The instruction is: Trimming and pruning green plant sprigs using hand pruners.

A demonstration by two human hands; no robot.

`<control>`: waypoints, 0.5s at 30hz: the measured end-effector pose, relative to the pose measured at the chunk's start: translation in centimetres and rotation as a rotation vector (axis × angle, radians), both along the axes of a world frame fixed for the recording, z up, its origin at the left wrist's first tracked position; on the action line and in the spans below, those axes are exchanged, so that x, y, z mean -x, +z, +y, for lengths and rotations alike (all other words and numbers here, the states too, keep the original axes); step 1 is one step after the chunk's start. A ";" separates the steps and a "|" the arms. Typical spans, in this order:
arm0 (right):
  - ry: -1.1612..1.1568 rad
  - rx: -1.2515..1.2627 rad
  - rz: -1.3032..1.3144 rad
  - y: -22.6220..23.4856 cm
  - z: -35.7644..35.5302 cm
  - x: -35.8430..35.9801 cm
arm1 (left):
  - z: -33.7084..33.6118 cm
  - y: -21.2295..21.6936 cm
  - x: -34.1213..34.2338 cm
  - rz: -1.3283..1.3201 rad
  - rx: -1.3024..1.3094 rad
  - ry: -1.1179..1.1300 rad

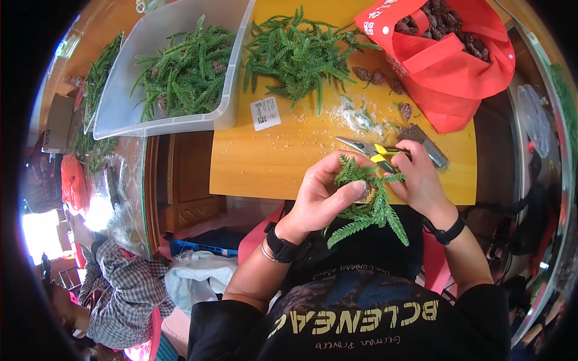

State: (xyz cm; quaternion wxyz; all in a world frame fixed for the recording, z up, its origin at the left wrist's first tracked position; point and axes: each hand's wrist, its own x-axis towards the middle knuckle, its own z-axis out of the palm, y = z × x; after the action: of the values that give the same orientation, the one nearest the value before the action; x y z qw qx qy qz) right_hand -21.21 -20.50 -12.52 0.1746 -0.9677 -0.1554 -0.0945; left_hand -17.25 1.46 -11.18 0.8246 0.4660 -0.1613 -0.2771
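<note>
On the yellow table (pixel 271 162) lie a white label (pixel 265 113) and red bag (pixel 448 60); both hands, left hand (pixel 319 198) and right hand (pixel 421 180), pinch a green sprig (pixel 367 207).

The left hand (pixel 322 195) and right hand (pixel 421 180) meet in one grip on a fir sprig (pixel 367 207), held just off the near edge of the surface (pixel 271 162). Pliers (pixel 370 148) lie on the surface just beyond the grip. Further beyond sits a loose heap of sprigs (pixel 301 57), with scattered cones (pixel 376 77) to its right. A bag (pixel 451 78) holding cones stands beyond and right. A tub (pixel 120 120) with more sprigs in it lies beyond and left.
</note>
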 end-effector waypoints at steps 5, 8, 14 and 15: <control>-0.049 -0.345 0.115 0.1 -1.9 -0.1 | -0.2 -0.7 0.0 -0.072 0.072 0.021; -0.230 -0.834 0.458 1.8 -2.5 0.5 | -0.1 -0.2 -0.2 -0.088 0.126 -0.002; -0.044 -1.437 0.684 4.4 -4.0 1.5 | -0.7 1.1 -0.5 -0.230 -0.037 0.067; -0.067 -1.423 0.696 5.5 -3.6 1.6 | -0.8 1.5 -0.6 -0.208 -0.040 0.072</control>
State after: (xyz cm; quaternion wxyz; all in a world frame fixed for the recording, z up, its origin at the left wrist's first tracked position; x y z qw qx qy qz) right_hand -22.78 -24.10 -6.98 0.7870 -0.6017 0.0349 0.1316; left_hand -16.65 0.63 -9.72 0.8035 0.5140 -0.2236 -0.2006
